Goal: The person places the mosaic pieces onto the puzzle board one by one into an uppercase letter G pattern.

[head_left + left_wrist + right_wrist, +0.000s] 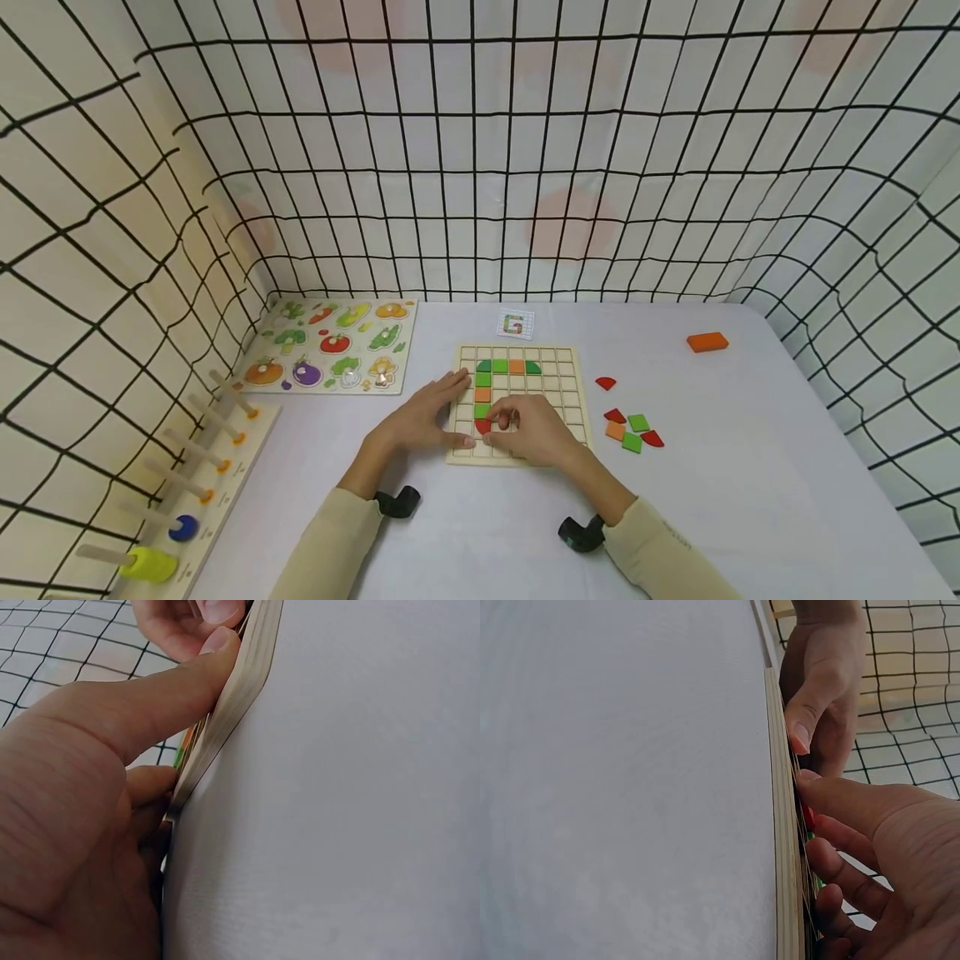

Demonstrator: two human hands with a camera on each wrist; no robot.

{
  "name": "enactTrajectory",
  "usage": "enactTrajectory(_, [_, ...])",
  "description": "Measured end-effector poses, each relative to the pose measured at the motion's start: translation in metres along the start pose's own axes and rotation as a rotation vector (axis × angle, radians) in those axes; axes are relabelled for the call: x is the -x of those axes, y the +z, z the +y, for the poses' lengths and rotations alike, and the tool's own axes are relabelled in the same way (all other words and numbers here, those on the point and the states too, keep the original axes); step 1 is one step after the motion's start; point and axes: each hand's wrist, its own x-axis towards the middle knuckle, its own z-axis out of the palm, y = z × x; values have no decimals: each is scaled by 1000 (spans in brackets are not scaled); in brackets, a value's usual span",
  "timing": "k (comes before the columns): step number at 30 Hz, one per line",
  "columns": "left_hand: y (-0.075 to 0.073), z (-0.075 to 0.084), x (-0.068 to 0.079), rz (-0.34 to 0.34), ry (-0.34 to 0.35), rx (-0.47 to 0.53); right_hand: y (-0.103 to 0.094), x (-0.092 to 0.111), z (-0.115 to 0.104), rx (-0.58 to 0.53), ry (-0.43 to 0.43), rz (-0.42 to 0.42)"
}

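Note:
A square wooden grid board (558,383) lies on the table, its left column and upper row partly filled with green, orange and dark green tiles. My left hand (422,417) rests along the board's left edge, fingers and thumb extended; in the left wrist view its thumb (172,694) lies against the rim. At the lower end of the column, my right hand (536,429) pinches a red quarter-circle tile (482,426) between thumb and index finger. The same red tile (808,816) shows partly in the right wrist view, largely hidden by fingers.
Loose red, orange and green tiles (632,442) lie right of the board. Behind it is a small pattern card (516,324). A vegetable puzzle (330,346) and a peg board (225,492) stand left, an orange block (707,342) far right. Black netting (510,167) surrounds the table.

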Motion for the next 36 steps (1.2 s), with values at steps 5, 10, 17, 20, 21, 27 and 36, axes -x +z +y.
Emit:
enactTrajectory(5, [1, 1, -2, 7, 17, 6, -1, 1, 1, -14, 14, 8])
enactTrajectory(10, [1, 1, -3, 4, 28, -15, -2, 3, 2, -14, 31, 2])
enactTrajectory(17, [-2, 5, -3, 19, 46, -6, -7, 4, 2, -36, 27, 6])
enactTrajectory(20, [-1, 4, -3, 18, 52, -11, -13, 6, 3, -43, 29, 12])
enactTrajectory(21, [-1, 4, -3, 18, 52, -11, -15, 8, 5, -42, 32, 15])
enactTrajectory(27, [1, 4, -2, 17, 34, -9, -32, 18, 19, -42, 72, 58])
enactTrajectory(36, [1, -1, 1, 30, -10, 47, -70, 37, 44, 2, 120, 175])
